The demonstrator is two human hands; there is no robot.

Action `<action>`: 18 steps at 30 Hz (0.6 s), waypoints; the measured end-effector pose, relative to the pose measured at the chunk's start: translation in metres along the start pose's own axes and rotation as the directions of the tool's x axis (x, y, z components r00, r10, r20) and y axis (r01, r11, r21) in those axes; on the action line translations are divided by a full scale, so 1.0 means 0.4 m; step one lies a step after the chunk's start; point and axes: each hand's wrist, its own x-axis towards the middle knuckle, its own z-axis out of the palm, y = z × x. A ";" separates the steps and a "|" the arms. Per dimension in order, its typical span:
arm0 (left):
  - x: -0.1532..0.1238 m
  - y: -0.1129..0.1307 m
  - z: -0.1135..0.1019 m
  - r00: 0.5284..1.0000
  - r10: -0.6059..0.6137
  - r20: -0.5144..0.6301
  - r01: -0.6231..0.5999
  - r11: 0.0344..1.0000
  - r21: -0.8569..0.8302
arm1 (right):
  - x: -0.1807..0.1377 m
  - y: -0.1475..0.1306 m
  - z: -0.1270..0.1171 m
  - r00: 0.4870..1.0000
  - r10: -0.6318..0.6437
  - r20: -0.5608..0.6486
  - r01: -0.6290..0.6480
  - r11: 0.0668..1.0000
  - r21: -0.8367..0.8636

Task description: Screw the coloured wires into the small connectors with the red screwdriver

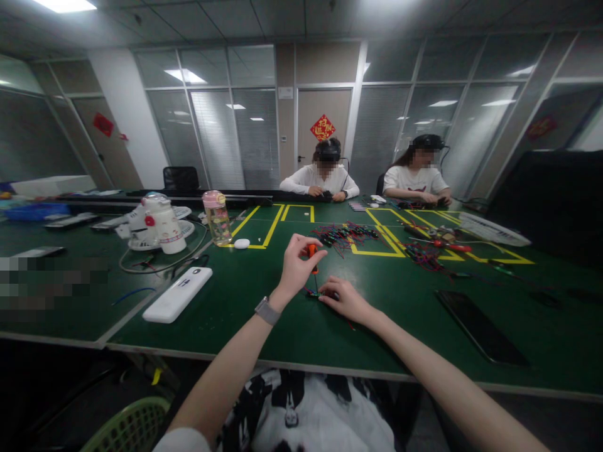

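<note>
My left hand (296, 265) is closed around the orange handle of a small screwdriver (312, 252), held upright with its tip pointing down. Below the tip lies a small dark connector part (315, 293) with red and black wires on the green table (245, 314). My right hand (346, 300) presses that part down with fingers pinched on it. A watch is on my left wrist. A heap of similar red and black wired parts (346, 235) lies farther back on the table.
A white power bank (178, 294) lies left of my hands, a pink-lidded bottle (217, 217) and a white fan-like device (157, 223) behind it. A black phone (480, 326) lies at the right. Two people sit across the table. A green basket (129, 427) stands by my legs.
</note>
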 end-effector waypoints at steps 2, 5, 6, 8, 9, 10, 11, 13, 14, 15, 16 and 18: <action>-0.004 0.003 -0.005 0.993 0.084 -0.084 -0.071 0.987 0.145 | 0.000 -0.003 -0.002 1.000 0.004 0.000 -0.004 1.000 -0.002; -0.007 0.012 -0.007 0.990 0.128 -0.052 -0.118 0.981 0.153 | 0.000 -0.005 -0.004 1.000 -0.006 0.001 0.006 1.000 -0.002; -0.006 0.015 -0.007 0.994 0.111 -0.019 -0.108 0.989 0.096 | 0.000 -0.004 -0.004 1.000 -0.012 0.001 0.012 1.000 -0.001; -0.003 0.017 -0.003 0.998 0.034 0.050 -0.030 0.996 -0.084 | -0.001 -0.002 -0.003 1.000 -0.022 0.000 0.022 1.000 0.000; -0.001 0.016 -0.002 0.996 -0.020 0.085 0.036 0.981 -0.190 | -0.001 0.000 -0.002 1.000 -0.026 -0.001 0.026 1.000 0.001; 0.002 0.015 0.000 0.990 -0.077 0.120 0.110 0.950 -0.294 | -0.001 0.001 -0.002 1.000 -0.028 -0.001 0.028 1.000 0.002; 0.004 0.013 0.000 0.979 -0.132 0.158 0.184 0.904 -0.385 | 0.000 0.002 -0.001 1.000 -0.030 -0.001 0.030 1.000 0.003; 0.010 0.007 -0.001 0.955 -0.200 0.220 0.287 0.817 -0.501 | 0.000 0.003 0.000 1.000 -0.029 -0.001 0.029 1.000 0.003; 0.012 0.005 -0.003 0.948 -0.215 0.234 0.310 0.791 -0.527 | 0.000 0.003 0.000 1.000 -0.026 0.000 0.026 1.000 0.003; 0.014 0.002 -0.005 0.946 -0.223 0.236 0.318 0.782 -0.536 | 0.000 0.003 -0.001 1.000 -0.023 0.000 0.023 1.000 0.003; 0.016 0.000 -0.007 0.947 -0.226 0.228 0.316 0.786 -0.531 | 0.000 0.003 -0.001 1.000 -0.019 0.001 0.019 1.000 0.003; 0.017 -0.003 -0.011 0.957 -0.217 0.193 0.285 0.833 -0.475 | 0.000 0.002 -0.001 1.000 -0.014 0.001 0.014 1.000 0.004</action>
